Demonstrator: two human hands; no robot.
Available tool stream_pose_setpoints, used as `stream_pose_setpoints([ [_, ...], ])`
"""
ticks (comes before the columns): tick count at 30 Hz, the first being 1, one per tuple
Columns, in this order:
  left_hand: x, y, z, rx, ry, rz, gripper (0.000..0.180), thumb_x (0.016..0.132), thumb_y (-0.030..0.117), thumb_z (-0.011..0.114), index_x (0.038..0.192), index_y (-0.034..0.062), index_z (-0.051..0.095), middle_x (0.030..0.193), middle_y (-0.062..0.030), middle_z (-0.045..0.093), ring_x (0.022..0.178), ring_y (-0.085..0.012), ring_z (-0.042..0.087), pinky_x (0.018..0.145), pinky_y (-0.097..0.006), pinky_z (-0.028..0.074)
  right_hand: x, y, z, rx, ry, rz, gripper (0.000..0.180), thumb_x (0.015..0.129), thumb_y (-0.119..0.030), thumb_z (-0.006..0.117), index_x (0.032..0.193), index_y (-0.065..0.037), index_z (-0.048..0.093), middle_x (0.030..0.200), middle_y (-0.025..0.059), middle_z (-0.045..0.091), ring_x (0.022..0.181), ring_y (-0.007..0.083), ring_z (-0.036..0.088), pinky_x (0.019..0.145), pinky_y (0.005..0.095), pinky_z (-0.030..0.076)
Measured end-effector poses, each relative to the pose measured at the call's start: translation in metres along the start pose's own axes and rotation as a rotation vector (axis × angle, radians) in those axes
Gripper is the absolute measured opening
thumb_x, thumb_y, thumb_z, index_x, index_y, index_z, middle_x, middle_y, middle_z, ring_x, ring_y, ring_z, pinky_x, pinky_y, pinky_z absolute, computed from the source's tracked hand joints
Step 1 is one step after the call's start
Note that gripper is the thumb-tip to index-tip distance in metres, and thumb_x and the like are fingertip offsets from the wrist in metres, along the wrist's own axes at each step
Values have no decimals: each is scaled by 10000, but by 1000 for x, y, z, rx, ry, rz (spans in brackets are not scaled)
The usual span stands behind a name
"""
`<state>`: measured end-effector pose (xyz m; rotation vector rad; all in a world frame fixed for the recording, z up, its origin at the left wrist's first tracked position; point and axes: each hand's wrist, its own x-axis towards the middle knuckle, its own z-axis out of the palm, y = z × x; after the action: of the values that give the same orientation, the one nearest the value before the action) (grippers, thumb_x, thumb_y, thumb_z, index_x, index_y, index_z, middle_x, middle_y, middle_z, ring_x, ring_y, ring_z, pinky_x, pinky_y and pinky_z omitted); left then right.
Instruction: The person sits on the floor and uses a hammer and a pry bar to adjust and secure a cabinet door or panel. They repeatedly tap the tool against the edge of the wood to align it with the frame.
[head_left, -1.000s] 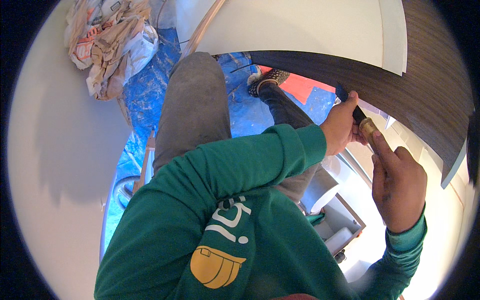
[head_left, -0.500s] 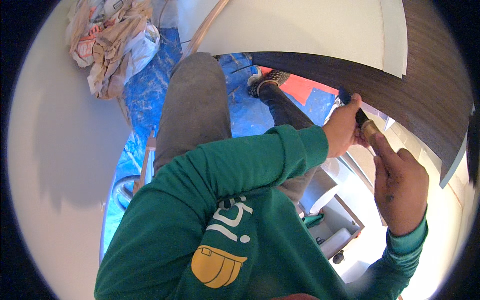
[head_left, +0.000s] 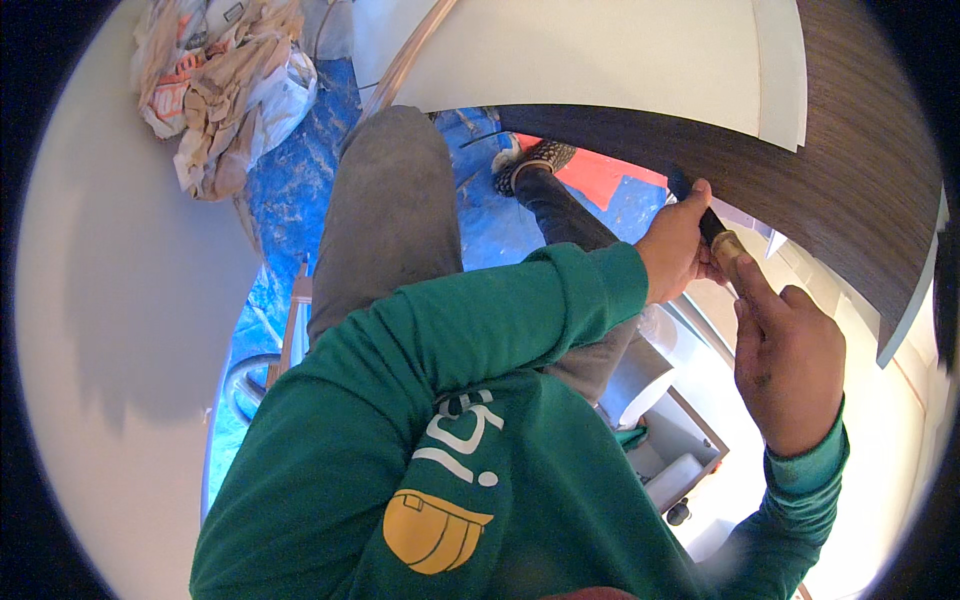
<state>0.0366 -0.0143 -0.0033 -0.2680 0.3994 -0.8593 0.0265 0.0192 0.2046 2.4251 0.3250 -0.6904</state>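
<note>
My right hand (head_left: 792,365) grips the pale wooden handle (head_left: 728,245) of a flat, dark-bladed tool that looks like a file (head_left: 711,226). Further along the blade, my left hand (head_left: 672,245) is closed round it, thumb lying on top. The file lies along the lower edge of a dark wood-grain panel (head_left: 850,170), and its far end blends into the dark surface there. Whether the blade presses on the edge is hard to see. Both forearms are in green sleeves, the left one reaching across my body.
A cream panel (head_left: 600,60) adjoins the dark one. Blue sheeting (head_left: 300,170) covers the floor around my legs, with a red patch (head_left: 600,185) near my foot. Crumpled bags and paper (head_left: 230,100) lie far left. An open drawer (head_left: 690,430) holding items stands below my hands.
Both hands have shifted slightly left with the file, the right one also a little upward. Their grip looks the same.
</note>
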Motion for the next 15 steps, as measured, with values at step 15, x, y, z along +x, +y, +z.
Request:
stream_pose_setpoints([
  [15, 4, -5, 0, 16, -86, -10, 507, 1043, 528, 334, 1060, 67, 544, 854, -119, 638, 652, -265, 639, 533, -415, 539, -2, 12, -3, 63, 50, -15, 453, 837, -93, 640, 1273, -215, 626, 642, 134, 538, 563, 331, 576, 530, 461, 457],
])
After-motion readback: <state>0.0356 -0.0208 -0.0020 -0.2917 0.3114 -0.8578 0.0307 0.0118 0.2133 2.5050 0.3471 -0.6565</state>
